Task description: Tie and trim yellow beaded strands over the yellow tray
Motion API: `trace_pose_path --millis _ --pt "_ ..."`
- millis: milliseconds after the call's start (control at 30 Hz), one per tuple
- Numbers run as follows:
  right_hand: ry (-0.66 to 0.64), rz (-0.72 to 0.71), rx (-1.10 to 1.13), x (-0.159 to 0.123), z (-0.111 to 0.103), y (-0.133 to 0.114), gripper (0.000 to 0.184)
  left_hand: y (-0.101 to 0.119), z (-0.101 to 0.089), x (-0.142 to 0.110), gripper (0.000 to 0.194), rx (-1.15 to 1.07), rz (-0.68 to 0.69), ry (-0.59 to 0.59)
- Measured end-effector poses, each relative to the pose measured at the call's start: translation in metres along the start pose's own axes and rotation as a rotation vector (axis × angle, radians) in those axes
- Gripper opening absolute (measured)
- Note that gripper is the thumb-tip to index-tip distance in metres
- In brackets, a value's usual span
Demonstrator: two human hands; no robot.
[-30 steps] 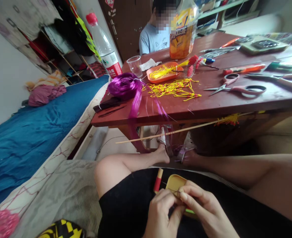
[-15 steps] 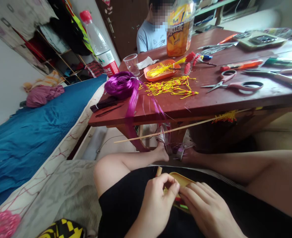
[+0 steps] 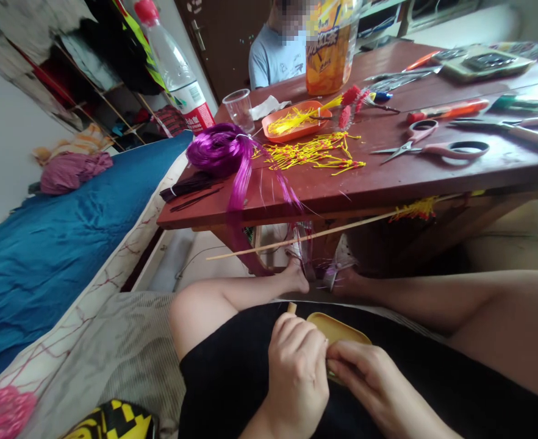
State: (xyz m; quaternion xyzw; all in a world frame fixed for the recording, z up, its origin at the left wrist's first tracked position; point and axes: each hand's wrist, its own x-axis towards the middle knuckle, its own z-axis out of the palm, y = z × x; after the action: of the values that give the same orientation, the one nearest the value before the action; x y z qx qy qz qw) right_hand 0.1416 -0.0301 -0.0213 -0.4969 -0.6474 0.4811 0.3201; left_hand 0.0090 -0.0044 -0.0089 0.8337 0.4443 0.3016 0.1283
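Note:
Above my lap, my left hand [image 3: 299, 369] is curled closed with its back to the camera; what its fingers hold is hidden. My right hand [image 3: 374, 381] meets it on the right, thumb and fingers pinched together on something too small or covered to name. A yellow tray [image 3: 337, 329] rests on my lap, partly behind both hands. Just beyond my left knuckles pokes the end of a short tan stick [image 3: 291, 308]; I cannot tell whether the hand grips it.
Ahead, the red-brown table [image 3: 260, 210] bears a purple fibre bundle [image 3: 216, 149], yellow stamens [image 3: 315, 152], an orange tray [image 3: 291, 135], scissors [image 3: 433, 149], pliers [image 3: 502, 125] and bottles. A thin stick [image 3: 296, 239] juts along its front edge. A person [image 3: 276, 58] sits beyond.
My left hand has rolled over, so its back now faces up and hides its thumb. My right hand has turned from flat, bunched fingers into a pinch. The view has shifted slightly.

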Motion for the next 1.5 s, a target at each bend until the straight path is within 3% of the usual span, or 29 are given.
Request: trace_pose_path --millis 167,333,467,600,800,900,1000,1133,1233,1367,1500 --pt "-0.016 -0.002 0.001 0.001 0.002 0.000 0.025 -0.002 0.000 -0.001 0.027 -0.055 -0.076 -0.040" --pt "-0.024 0.123 0.067 -0.001 -0.005 0.010 0.027 -0.005 -0.006 0.005 0.020 -0.279 -0.438 -0.292" --pt "-0.012 0.092 -0.003 0.000 -0.010 0.012 0.023 -0.001 -0.017 0.009 0.025 -0.342 -0.484 -0.447" --pt "-0.002 0.075 -0.026 0.001 -0.012 0.004 0.022 0.003 -0.018 0.007 0.022 -0.328 -0.443 -0.418" --pt "0.096 0.060 -0.073 0.003 -0.009 -0.005 0.022 0.003 -0.005 -0.008 0.023 -0.131 -0.117 -0.144" --pt "0.187 0.024 -0.169 0.003 -0.004 -0.002 0.020 0.002 0.002 -0.013 0.022 -0.091 -0.100 -0.075" --pt "0.222 0.027 -0.197 0.003 -0.002 0.004 0.019 0.002 0.002 -0.012 0.021 -0.166 -0.205 -0.092" --pt "0.108 0.041 -0.094 0.002 -0.008 0.008 0.016 0.001 -0.005 -0.005 0.022 -0.415 -0.506 -0.248" --pt "0.118 0.071 -0.051 0.002 -0.012 0.008 0.017 0.001 -0.009 -0.001 0.024 -0.604 -0.673 -0.303" --pt "0.075 0.138 0.005 0.002 -0.014 0.005 0.019 0.000 -0.011 -0.001 0.026 -0.737 -0.771 -0.327" --pt "0.039 0.163 0.046 0.001 -0.014 0.004 0.021 0.001 -0.013 -0.001 0.028 -0.703 -0.766 -0.354"
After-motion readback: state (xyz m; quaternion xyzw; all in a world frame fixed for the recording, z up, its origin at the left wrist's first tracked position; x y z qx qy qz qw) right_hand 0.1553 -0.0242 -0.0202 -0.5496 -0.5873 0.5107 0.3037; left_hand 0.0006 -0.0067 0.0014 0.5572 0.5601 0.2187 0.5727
